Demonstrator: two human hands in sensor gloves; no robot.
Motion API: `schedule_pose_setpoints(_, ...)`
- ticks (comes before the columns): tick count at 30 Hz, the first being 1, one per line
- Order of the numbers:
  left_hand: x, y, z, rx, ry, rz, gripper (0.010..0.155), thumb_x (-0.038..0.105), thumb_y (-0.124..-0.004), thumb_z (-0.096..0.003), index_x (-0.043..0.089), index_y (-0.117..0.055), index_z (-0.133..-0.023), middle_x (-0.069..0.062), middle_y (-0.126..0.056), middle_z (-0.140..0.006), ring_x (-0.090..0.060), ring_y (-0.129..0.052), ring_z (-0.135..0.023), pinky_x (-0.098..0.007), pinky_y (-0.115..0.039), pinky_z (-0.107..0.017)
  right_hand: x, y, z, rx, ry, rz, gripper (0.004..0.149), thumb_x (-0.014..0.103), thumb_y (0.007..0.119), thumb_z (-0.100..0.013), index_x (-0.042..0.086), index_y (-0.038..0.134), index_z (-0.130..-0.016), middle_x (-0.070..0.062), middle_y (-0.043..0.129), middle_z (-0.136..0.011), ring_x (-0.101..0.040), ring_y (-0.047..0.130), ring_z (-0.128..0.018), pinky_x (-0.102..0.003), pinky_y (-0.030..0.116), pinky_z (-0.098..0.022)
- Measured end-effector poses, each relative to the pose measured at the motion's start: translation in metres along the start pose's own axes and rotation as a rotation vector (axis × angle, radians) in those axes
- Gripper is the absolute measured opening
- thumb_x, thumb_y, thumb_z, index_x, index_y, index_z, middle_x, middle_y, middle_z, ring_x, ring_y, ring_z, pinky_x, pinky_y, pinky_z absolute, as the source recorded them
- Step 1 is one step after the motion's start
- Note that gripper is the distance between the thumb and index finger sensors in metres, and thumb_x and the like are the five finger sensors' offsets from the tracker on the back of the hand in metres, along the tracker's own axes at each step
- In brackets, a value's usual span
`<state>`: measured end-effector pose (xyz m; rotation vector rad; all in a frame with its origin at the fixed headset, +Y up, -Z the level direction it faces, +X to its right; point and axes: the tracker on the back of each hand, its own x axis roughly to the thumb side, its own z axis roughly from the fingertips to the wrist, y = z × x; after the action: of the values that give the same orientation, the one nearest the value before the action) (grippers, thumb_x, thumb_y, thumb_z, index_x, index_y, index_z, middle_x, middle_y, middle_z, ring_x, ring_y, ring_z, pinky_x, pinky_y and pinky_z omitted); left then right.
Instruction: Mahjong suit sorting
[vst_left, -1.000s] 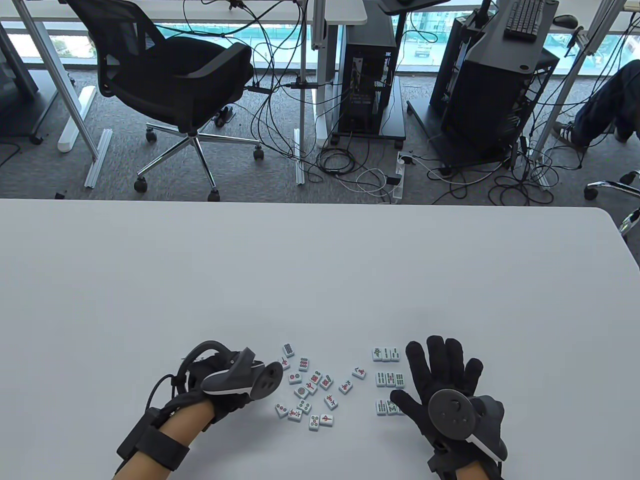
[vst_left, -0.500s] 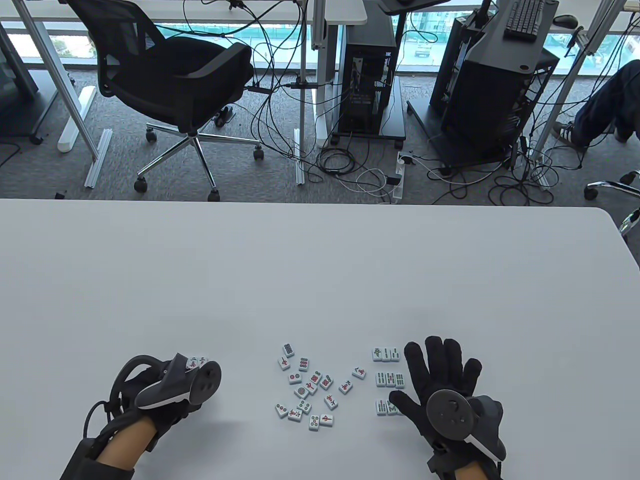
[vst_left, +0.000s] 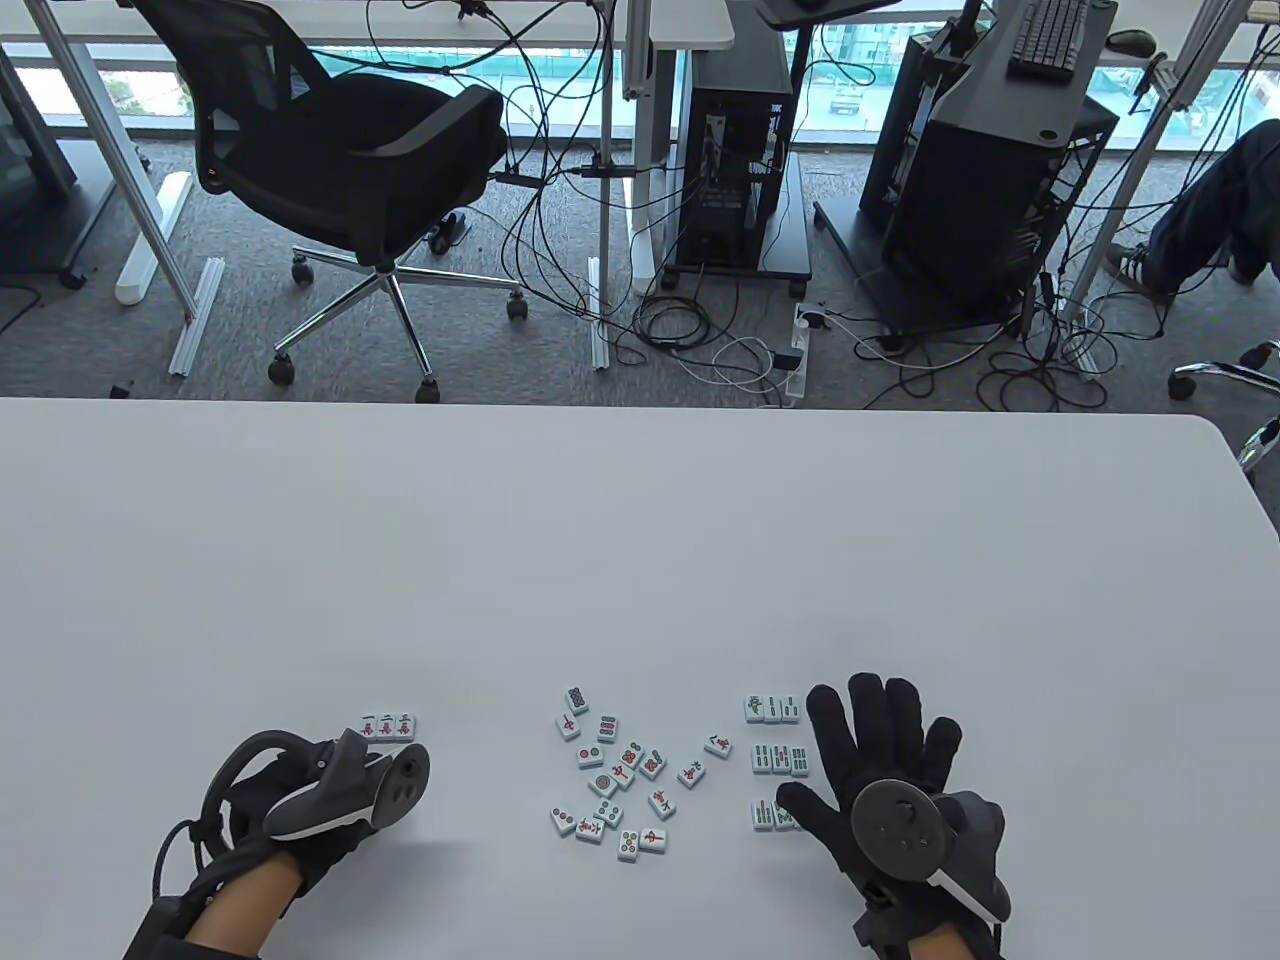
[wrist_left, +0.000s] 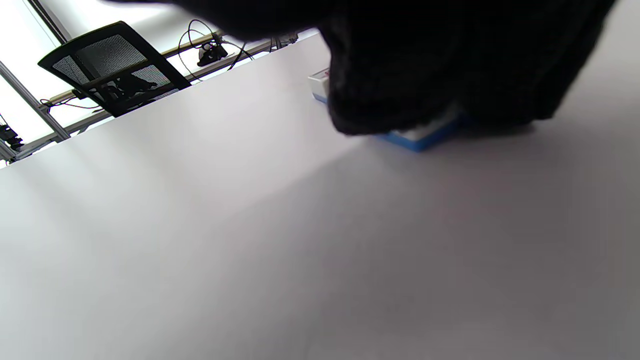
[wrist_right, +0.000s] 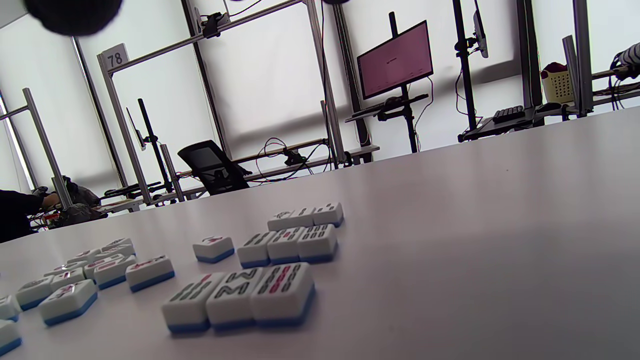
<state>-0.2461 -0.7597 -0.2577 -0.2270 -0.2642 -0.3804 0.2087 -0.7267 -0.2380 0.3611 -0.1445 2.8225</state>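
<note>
Character row: 3 tiles (vst_left: 388, 727) side by side, left of the loose pile (vst_left: 615, 780).
Bamboo rows: 3 rows (vst_left: 778, 760) at right.
Left hand (vst_left: 300, 800): just beside the character row, grip unclear.
Right hand (vst_left: 885, 770): fingers spread flat beside the bamboo rows.
Table (vst_left: 640, 540): white.

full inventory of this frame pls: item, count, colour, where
Character-tile row: 3, white with red marks, table left, just ahead of left hand.
Loose pile: about 17, white, mixed red and dark marks, table centre.
Bamboo-tile rows: 3 rows of 3, white with green marks, beside right hand.
Table: 1, white.
Office chair: 1, black, floor behind.
Left hand: black glove, fingertips at the row per the wrist view.
Right hand: black glove, fingers spread flat.
</note>
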Motion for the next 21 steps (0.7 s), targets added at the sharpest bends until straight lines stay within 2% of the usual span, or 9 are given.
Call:
schedule_pose_setpoints(6,-0.002,-0.001,0.003,-0.008,0.004,0.021,0.064,0.053,-0.089,-0.0276,0.023,-0.082,-0.084,0.014,-0.101,-0.04,-0.008,-0.095,-0.011,-0.032,-0.084,-0.02,0.0,0.0,0.0,0.0,0.001,0.001,0.082,0.066,0.057,-0.046,0.034,0.017,-0.11,-0.014,0.012,-0.118,-0.045,0.005,-0.104,-0.074,0.013,-0.068)
schedule_pose_setpoints(9,-0.006,0.006,0.007,0.014,0.021,0.041,0.065,0.053,-0.089,-0.0273,0.024,-0.081,-0.085,0.014,-0.101,-0.042,-0.008,-0.096,-0.013,-0.033,-0.085,-0.021,0.0,0.0,0.0,-0.004,0.002,-0.001,0.083,0.066,0.057,-0.046,0.034,0.017,-0.11,-0.014,0.012,-0.118,-0.045,0.005,-0.104,-0.074,0.013,-0.068)
schedule_pose_setpoints(15,-0.008,0.039,0.012,0.118,0.061,0.05,0.062,0.052,-0.089,-0.0285,0.024,-0.083,-0.084,0.013,-0.102,-0.041,-0.009,-0.096,-0.013,-0.033,-0.085,-0.021,-0.001,-0.001,0.0,-0.007,0.007,-0.007,0.082,0.066,0.058,-0.046,0.034,0.017,-0.11,-0.014,0.011,-0.118,-0.045,0.004,-0.104,-0.074,0.013,-0.068)
schedule_pose_setpoints(21,0.023,0.071,-0.006,0.222,-0.032,0.063,0.06,0.052,-0.088,-0.0292,0.024,-0.083,-0.083,0.014,-0.102,-0.04,-0.008,-0.096,-0.011,-0.033,-0.085,-0.02,-0.001,-0.002,0.0,-0.014,0.005,-0.009,0.083,0.066,0.058,-0.046,0.034,0.017,-0.11,-0.014,0.011,-0.118,-0.045,0.004,-0.104,-0.074,0.012,-0.068)
